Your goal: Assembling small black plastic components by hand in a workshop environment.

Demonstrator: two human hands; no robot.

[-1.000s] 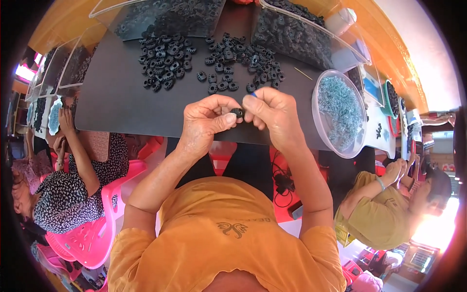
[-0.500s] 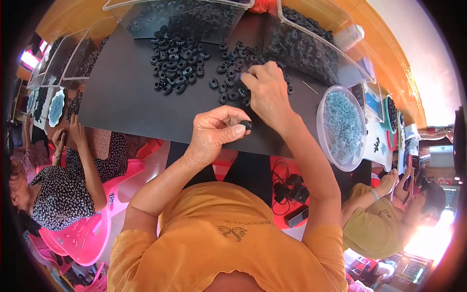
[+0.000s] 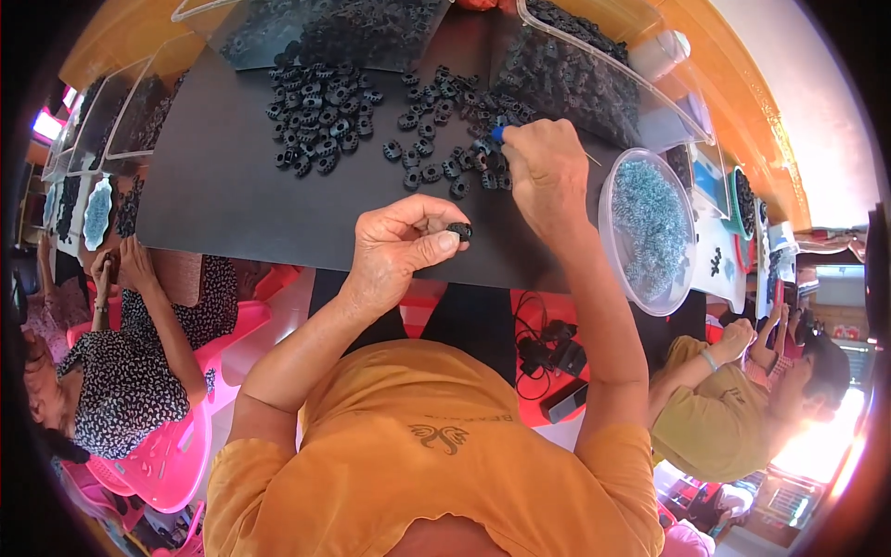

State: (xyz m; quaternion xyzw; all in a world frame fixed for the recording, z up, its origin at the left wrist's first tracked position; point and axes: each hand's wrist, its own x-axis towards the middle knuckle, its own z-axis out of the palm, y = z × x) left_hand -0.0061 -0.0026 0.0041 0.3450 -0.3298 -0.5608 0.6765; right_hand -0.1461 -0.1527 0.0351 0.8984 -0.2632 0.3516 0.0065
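Observation:
My left hand (image 3: 390, 246) pinches a small black hair claw clip (image 3: 458, 231) between thumb and fingers, above the front of the dark table (image 3: 223, 186). Farther right and higher, my right hand (image 3: 548, 172) has its fingers curled together. A small blue thing (image 3: 499, 134) sticks out at its fingertips; its kind is hard to make out. That hand hovers by a loose scatter of black clip pieces (image 3: 424, 147). To the left lies a denser heap of similar pieces (image 3: 320, 116).
Right of my forearm stands a round clear tub (image 3: 608, 218) of bluish springs (image 3: 650, 223). Clear bins of black pieces (image 3: 571, 88) line the back. A thin stick (image 3: 594, 160) lies near my right hand. People (image 3: 125, 381) work at both sides.
My right hand has moved right, away from the scattered pieces, with the blue thing at its fingertips. My left hand still holds the clip, now turned a little. The whole view has shifted slightly.

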